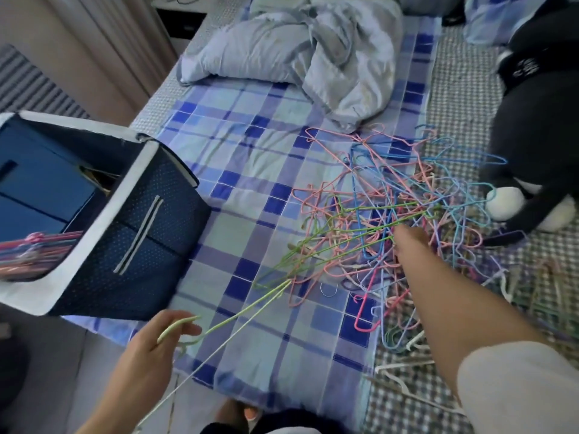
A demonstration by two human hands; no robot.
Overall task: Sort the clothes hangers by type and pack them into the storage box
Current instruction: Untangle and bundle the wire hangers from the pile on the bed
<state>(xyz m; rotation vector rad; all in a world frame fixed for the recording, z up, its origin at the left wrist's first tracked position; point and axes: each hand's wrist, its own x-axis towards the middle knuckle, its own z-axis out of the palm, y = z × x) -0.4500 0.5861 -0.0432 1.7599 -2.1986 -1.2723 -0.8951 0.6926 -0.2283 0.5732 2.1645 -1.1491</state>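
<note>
A tangled pile of thin wire hangers in pink, blue, green and white lies on the checked bedsheet at the right. My right hand reaches into the pile and its fingers are hidden among the wires near some green hangers. My left hand at the bottom left holds the hooks of pale green hangers that stretch up toward the pile. The dark blue storage box stands open at the left, with a bundle of pink and blue hangers inside it.
A crumpled grey-blue duvet lies at the head of the bed. A black and white plush toy sits at the right edge beside the pile. More white hangers spill over the gingham sheet at the lower right.
</note>
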